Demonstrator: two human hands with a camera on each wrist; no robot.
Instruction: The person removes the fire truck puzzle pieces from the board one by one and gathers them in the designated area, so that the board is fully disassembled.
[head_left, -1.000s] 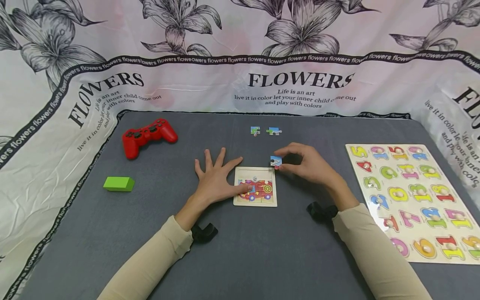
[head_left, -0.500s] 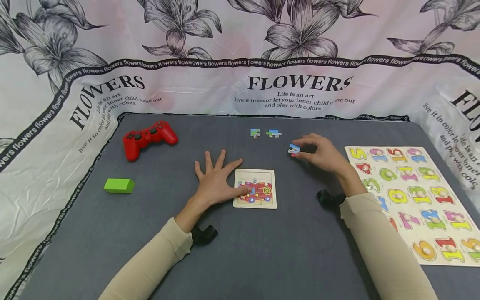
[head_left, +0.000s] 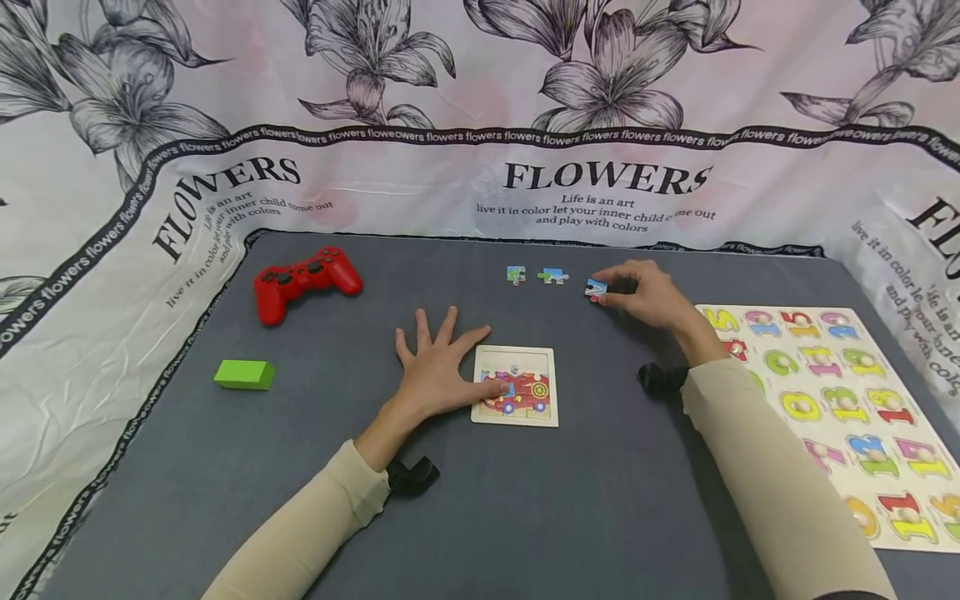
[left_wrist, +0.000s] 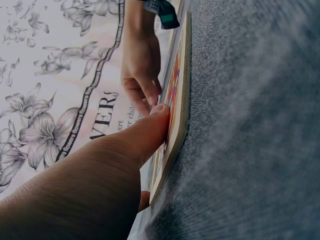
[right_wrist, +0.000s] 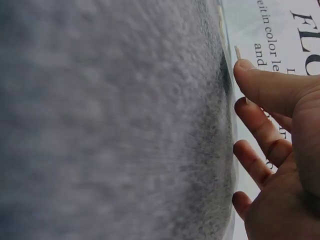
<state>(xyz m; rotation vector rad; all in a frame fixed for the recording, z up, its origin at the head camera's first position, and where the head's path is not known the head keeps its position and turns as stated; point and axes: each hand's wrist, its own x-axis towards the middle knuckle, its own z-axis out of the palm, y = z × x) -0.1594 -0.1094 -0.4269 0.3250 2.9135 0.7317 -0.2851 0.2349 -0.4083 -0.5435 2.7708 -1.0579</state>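
My left hand point(head_left: 435, 375) lies with fingers spread, its thumb pressing on the picture of a red vehicle in a small wooden puzzle tray point(head_left: 517, 358). In the left wrist view that thumb point(left_wrist: 150, 131) rests on the face of the tray point(left_wrist: 182, 107). Farther back and to the right, my right hand point(head_left: 651, 296) pinches a small blue-and-white jigsaw piece point(head_left: 596, 288) between thumb and finger, close over the cloth. Just left of it lie two more jigsaw pieces, one blue and green point(head_left: 553, 276) and one mostly green point(head_left: 516, 274). The right wrist view shows only the thin edge of the pinched piece point(right_wrist: 238, 52).
A red game controller point(head_left: 307, 282) and a green block point(head_left: 244, 374) sit on the left of the grey cloth point(head_left: 360, 533). A large number puzzle board point(head_left: 795, 367) covers the right side, partly under the right sleeve point(head_left: 780, 467). A flower-printed sheet point(head_left: 420, 183) stands behind.
My right hand has carried the pinched jigsaw piece from the tray's upper right corner back and rightward, near the two other pieces. The left hand stays on the tray. The head view has tilted slightly.
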